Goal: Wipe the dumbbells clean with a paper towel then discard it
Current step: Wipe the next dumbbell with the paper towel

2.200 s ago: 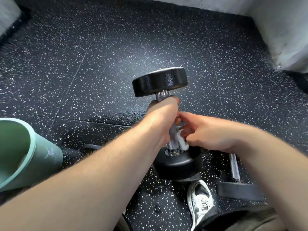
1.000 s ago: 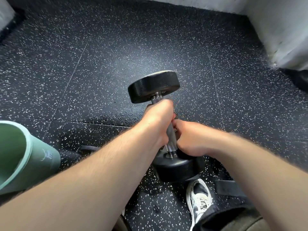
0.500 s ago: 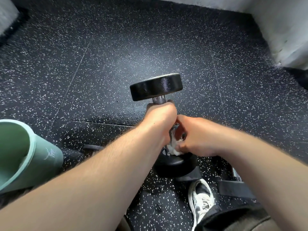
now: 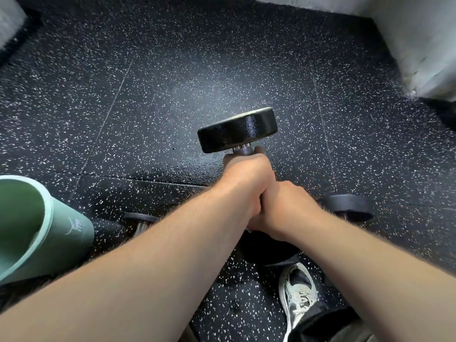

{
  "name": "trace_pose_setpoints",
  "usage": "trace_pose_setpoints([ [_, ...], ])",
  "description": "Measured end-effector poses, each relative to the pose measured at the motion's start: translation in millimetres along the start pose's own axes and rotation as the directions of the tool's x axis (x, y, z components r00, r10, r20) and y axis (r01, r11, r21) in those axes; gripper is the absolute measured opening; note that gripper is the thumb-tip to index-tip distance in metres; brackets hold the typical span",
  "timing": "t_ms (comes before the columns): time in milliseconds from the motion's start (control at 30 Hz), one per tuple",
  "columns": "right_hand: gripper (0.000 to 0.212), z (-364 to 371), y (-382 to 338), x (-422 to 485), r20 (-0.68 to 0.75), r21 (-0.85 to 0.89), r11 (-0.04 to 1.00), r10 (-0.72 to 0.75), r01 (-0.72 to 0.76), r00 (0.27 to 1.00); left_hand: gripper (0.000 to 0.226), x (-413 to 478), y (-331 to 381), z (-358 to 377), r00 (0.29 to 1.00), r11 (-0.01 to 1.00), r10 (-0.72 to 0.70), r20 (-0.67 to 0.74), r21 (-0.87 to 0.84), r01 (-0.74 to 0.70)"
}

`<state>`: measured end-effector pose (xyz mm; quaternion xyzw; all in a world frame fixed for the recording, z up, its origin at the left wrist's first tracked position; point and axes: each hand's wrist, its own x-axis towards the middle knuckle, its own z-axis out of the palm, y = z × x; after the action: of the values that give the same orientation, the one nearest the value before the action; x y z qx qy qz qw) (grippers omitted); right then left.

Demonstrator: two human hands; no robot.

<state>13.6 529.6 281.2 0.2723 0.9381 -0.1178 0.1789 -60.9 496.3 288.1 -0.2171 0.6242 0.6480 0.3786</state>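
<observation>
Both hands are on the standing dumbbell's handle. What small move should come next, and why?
Probably shift the left hand up onto the top head of the dumbbell. It covers the upper handle, while the right hand is wrapped just below with only a sliver of paper towel showing, so the towel cannot reach that part.

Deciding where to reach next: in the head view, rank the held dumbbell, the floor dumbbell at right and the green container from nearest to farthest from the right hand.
From the right hand:
1. held dumbbell: in its grip, head just ahead.
2. floor dumbbell: on the floor to the right.
3. green container: far left.
</observation>
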Motion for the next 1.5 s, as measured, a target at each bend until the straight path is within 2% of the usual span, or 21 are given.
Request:
trace_pose_setpoints([
  [33, 0.062, 0, 1, 0, 0.005, -0.010, 1.000, -0.022, 0.022, 1.000, 0.029, 2, -3, 0, 1.000, 1.000, 0.002, 0.001, 0.021, -0.002],
  [100, 0.065, -6, 5, 0, 0.048, 0.012, 0.998, -0.061, 0.061, 0.997, 0.020, 3, -3, -1, 1.000, 0.999, 0.011, 0.012, 0.031, -0.011],
  [200, 0.076, -23, 15, 0, 0.175, 0.081, 0.990, -0.128, 0.115, 0.976, 0.029, 2, -3, -4, 1.000, 0.999, 0.015, 0.024, 0.033, -0.016],
  [300, 0.073, -38, 25, -1, 0.225, 0.080, 0.976, -0.215, 0.202, 0.950, 0.021, 2, -1, -7, 0.999, 0.998, 0.032, 0.038, 0.060, -0.034],
  [433, 0.061, -41, 34, 3, 0.158, 0.106, 0.962, -0.266, 0.252, 0.951, 0.021, -1, 3, -8, 0.998, 0.997, 0.046, 0.048, 0.067, -0.050],
  [533, 0.086, -37, 40, 9, 0.093, 0.054, 0.982, -0.185, 0.181, 0.978, 0.021, -2, 7, -9, 0.997, 0.994, 0.052, 0.056, 0.088, -0.057],
  [567, 0.087, -36, 41, 10, 0.089, 0.055, 0.985, -0.168, 0.164, 0.982, 0.021, -3, 8, -9, 0.997, 0.994, 0.055, 0.055, 0.090, -0.060],
  [667, 0.050, -35, 36, 6, 0.131, 0.163, 0.960, -0.250, 0.228, 0.959, 0.021, -2, 6, -8, 0.995, 0.995, 0.077, 0.058, 0.064, -0.080],
  [700, 0.045, -35, 33, 6, 0.135, 0.184, 0.951, -0.276, 0.249, 0.952, 0.019, -3, 5, -8, 0.994, 0.994, 0.089, 0.064, 0.054, -0.093],
  [800, 0.051, -34, 29, 6, 0.137, 0.246, 0.936, -0.293, 0.254, 0.946, 0.025, -4, 2, -7, 0.991, 0.993, 0.105, 0.081, 0.048, -0.109],
  [967, 0.035, -34, 27, 6, 0.149, 0.467, 0.864, -0.288, 0.190, 0.946, 0.032, -11, 7, -9, 0.986, 0.983, 0.154, 0.070, 0.094, -0.160],
  [1100, 0.043, -31, 27, 6, 0.243, 0.708, 0.698, -0.387, 0.110, 0.890, 0.037, -18, 12, -12, 0.970, 0.974, 0.125, 0.207, 0.161, -0.160],
  [1167, 0.029, -33, 33, 6, 0.281, 0.769, 0.636, -0.415, 0.056, 0.865, 0.041, -22, 13, -14, 0.949, 0.966, 0.121, 0.292, 0.185, -0.180],
  [1200, 0.029, -35, 36, 7, 0.296, 0.793, 0.608, -0.432, 0.033, 0.852, 0.044, -23, 13, -15, 0.935, 0.963, 0.124, 0.333, 0.187, -0.195],
  [1300, 0.043, -39, 40, 3, 0.341, 0.855, 0.517, -0.510, -0.036, 0.790, 0.046, -25, 9, -18, 0.893, 0.956, 0.145, 0.426, 0.171, -0.237],
  [1400, 0.061, -37, 35, -1, 0.358, 0.883, 0.464, -0.573, -0.069, 0.737, 0.051, -26, 5, -17, 0.886, 0.940, 0.123, 0.447, 0.233, -0.248],
  [1500, 0.062, -33, 33, -3, 0.367, 0.857, 0.509, -0.496, -0.079, 0.787, 0.051, -27, 6, -16, 0.904, 0.941, 0.104, 0.415, 0.253, -0.225],
])
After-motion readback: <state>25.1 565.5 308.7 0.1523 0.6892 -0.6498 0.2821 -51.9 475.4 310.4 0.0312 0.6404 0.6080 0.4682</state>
